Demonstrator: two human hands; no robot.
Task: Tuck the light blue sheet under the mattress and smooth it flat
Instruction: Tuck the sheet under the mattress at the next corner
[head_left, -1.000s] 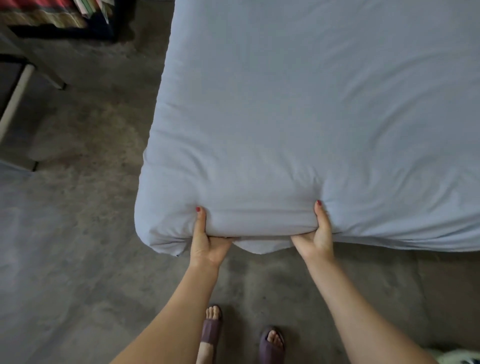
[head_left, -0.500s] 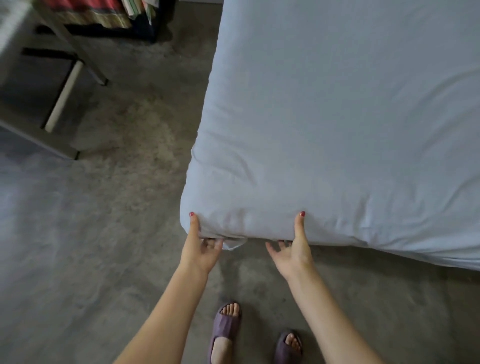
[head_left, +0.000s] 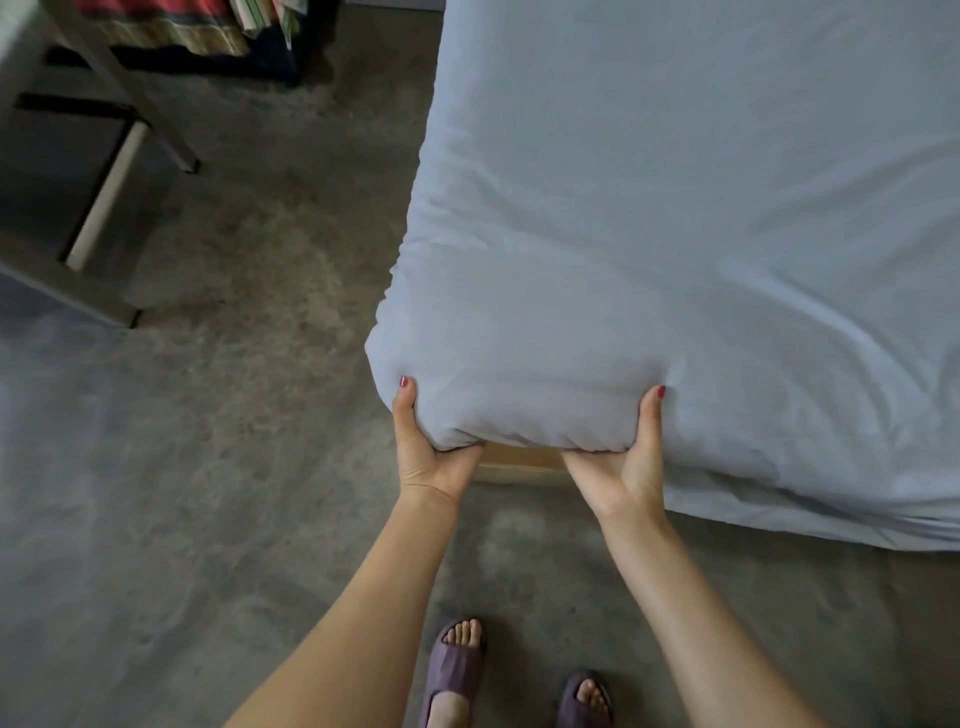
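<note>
Concrete floor, grey and mottled, surrounds the bed; table legs stand well apart at upper left.

Head view: light blue sheet covers the mattress top w/ soft creases toward the right. Left hand and right hand grip the near corner from below, thumbs up on the side face, fingers curled under & hidden by fabric. Corner appears lifted; a wood frame shows in the gap between the hands. Purple slippers stand near the bed edge.

Risk, est.: lowering the corner w/ sheet hem bunched would trap a lump & leave the corner loose. Uneven pull btwn hands could drag new diagonal creases across the top.
</note>
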